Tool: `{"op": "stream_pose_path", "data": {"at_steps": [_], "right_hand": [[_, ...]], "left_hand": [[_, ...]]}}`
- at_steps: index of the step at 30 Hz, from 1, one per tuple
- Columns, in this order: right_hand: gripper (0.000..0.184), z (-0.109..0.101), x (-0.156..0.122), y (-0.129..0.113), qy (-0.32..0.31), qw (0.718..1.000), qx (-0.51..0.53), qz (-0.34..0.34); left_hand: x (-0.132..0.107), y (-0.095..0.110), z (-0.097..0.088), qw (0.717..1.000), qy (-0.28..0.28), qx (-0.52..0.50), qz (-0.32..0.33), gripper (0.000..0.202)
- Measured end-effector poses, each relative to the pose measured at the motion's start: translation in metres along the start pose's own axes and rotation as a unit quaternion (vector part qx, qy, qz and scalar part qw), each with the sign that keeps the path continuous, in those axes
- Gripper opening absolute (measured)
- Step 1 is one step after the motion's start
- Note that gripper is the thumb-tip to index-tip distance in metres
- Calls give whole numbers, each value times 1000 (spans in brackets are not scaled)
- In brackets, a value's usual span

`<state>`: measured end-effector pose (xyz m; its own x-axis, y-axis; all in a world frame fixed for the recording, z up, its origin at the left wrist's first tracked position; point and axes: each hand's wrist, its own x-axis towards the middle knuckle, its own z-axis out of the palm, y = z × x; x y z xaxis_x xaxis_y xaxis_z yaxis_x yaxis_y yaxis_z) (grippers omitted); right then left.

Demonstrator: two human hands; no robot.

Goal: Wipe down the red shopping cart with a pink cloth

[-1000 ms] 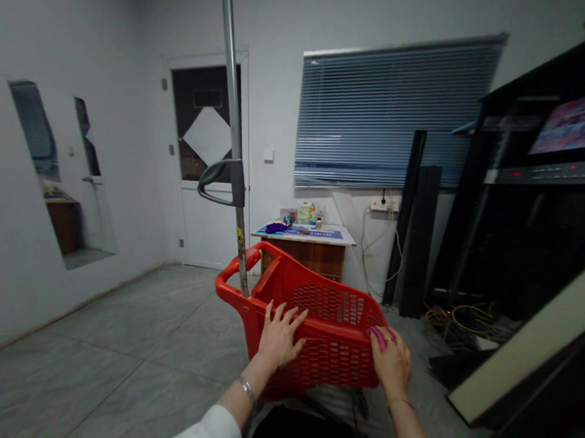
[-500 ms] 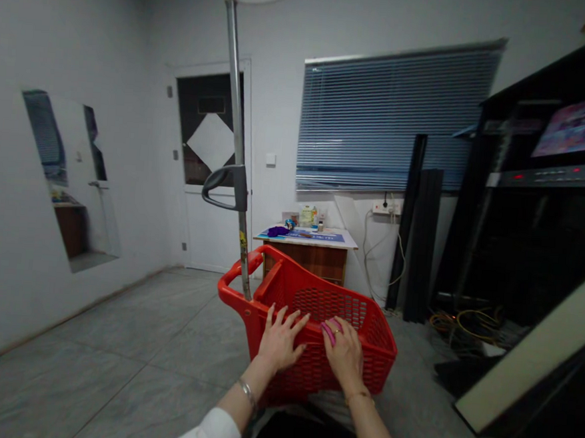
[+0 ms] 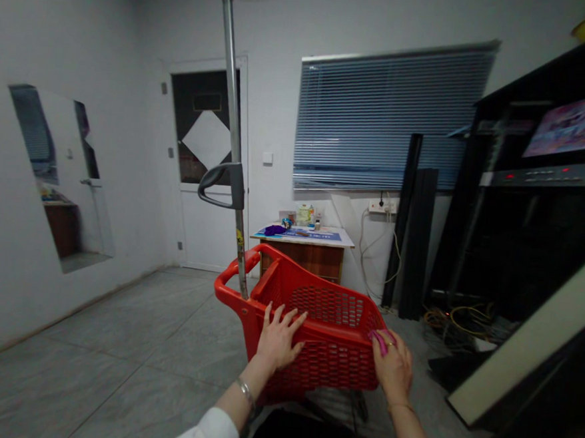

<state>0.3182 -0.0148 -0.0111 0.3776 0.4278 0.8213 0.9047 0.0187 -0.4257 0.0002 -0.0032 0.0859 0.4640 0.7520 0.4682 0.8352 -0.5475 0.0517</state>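
Note:
A red plastic shopping cart (image 3: 322,361) with slotted sides stands in front of me on the floor. My left hand (image 3: 279,338) rests on the near rim of its basket, fingers spread and holding nothing. At the right end of that rim, my right hand (image 3: 395,363) is closed around a pink cloth (image 3: 383,340), which presses against the rim. Most of the cloth is hidden in the palm. A metal pole (image 3: 235,108) with a grey loop handle (image 3: 222,184) rises by the cart's push bar (image 3: 228,284).
Behind the cart stands a small table (image 3: 300,256) with a purple cloth (image 3: 275,230) and small containers on it. Dark panels (image 3: 417,244) lean at the wall, with cables (image 3: 465,321) on the floor nearby. A black rack (image 3: 521,248) fills the right side.
My right hand has slid to the right along the cart's rim with the pink cloth. My left hand keeps its place on the rim. The view has shifted slightly.

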Motion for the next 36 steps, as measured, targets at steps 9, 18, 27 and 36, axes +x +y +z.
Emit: {"op": "stream_pose_path", "data": {"at_steps": [9,18,27,36], "right_hand": [[43,11,-8,-69,19,998,6,-53],[33,17,-10,-113,-70,986,55,-139],[45,-2,3,-17,-26,998,35,-39],[35,15,-11,-107,6,998,-9,-61]], "left_hand": [[1,-1,3,1000,3,16,3,68],[0,-6,6,1000,12,22,15,67],[2,-4,6,999,17,35,14,68],[4,-2,9,999,28,31,10,66]]}}
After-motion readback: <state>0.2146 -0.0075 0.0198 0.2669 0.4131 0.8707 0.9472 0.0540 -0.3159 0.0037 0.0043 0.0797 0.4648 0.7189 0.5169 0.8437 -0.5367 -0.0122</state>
